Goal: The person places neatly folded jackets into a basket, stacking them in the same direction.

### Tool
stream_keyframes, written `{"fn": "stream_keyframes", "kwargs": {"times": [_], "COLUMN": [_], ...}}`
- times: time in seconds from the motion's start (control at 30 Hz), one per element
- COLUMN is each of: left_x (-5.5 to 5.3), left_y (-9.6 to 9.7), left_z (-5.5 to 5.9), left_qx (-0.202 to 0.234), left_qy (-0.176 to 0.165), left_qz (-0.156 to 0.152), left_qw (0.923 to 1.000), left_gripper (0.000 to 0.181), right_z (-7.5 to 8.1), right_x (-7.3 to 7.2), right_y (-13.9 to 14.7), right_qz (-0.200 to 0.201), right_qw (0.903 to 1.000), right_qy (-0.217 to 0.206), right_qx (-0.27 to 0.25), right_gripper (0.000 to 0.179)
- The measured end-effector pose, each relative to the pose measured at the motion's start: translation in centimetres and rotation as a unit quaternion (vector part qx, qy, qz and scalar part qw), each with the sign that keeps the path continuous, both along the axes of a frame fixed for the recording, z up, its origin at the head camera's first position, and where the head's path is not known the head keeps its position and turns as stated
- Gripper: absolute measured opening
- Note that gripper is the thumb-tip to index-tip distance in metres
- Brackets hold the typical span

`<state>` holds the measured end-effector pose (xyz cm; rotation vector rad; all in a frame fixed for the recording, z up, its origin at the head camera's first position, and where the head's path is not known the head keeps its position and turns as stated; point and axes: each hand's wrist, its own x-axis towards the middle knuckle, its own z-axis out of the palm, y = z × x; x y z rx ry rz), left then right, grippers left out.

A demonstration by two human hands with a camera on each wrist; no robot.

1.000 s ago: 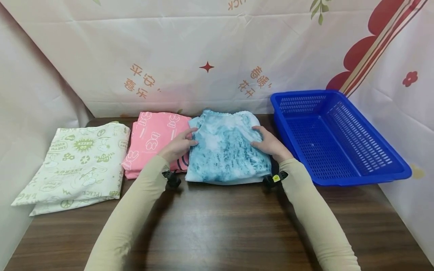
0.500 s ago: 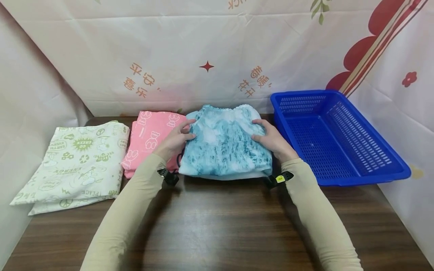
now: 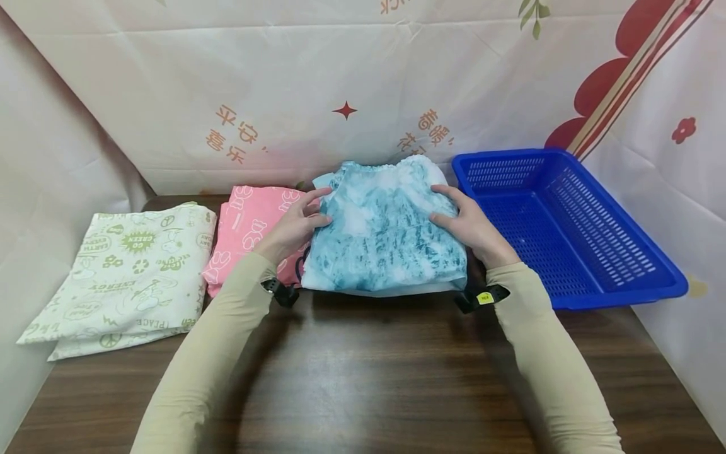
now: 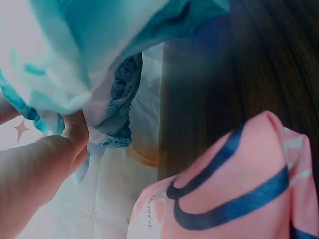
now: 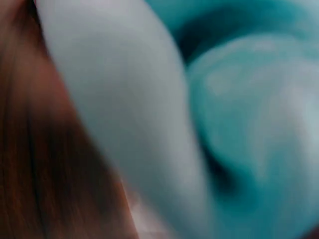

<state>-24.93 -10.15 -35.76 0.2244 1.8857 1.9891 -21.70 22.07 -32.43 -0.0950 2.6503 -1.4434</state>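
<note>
A folded blue-and-white tie-dye garment is held up between both hands in the head view, its far edge raised against the backdrop. My left hand grips its left side, thumb on top and the other fingers tucked partly underneath. On the opposite side my right hand grips it in the same way. The left wrist view has the left hand pinching the garment's edge, which hangs above the dark table. In the right wrist view blurred layers of the cloth fill most of the picture and hide the fingers.
A folded pink garment with white drawings lies just left, partly behind the left hand. Farther left is a folded pale green printed cloth. A blue perforated basket stands on the right of the wooden table, before a printed backdrop.
The blue garment has risen off the table and shifted slightly right, held by both hands. The pink and green cloths and the basket stay where they were.
</note>
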Motion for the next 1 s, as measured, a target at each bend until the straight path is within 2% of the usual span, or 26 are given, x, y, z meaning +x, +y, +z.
{"fn": "stream_keyframes", "kwargs": {"times": [0.17,0.3,0.43,0.6,0.8,1.0], "left_x": [0.0,0.0,0.0,-0.1,-0.3,-0.4], "left_y": [0.4,0.9,1.6,2.6,4.1,5.9], "left_z": [0.5,1.0,1.3,1.8,2.4,3.2], "left_qx": [0.005,0.020,0.041,0.055,0.056,0.053], "left_qy": [0.009,0.020,0.025,0.032,0.038,0.055], "left_qz": [-0.003,-0.017,-0.031,-0.033,-0.048,-0.059], "left_qw": [0.9999,0.9994,0.9984,0.9975,0.9965,0.9954], "left_gripper": [0.059,0.060,0.062,0.064,0.066,0.065], "right_z": [0.8,1.3,1.7,1.7,1.6,2.9], "right_x": [0.0,-0.1,-0.2,-0.6,-0.6,-0.2], "right_y": [1.0,2.1,3.1,4.3,6.3,8.2], "right_qz": [0.015,0.022,0.034,0.048,0.062,0.057], "right_qw": [0.9997,0.9991,0.9989,0.9983,0.9979,0.9979], "right_qy": [-0.009,-0.019,-0.016,-0.006,0.007,0.029], "right_qx": [-0.018,-0.030,-0.028,-0.031,-0.020,0.014], "right_gripper": [0.063,0.064,0.065,0.066,0.065,0.063]}}
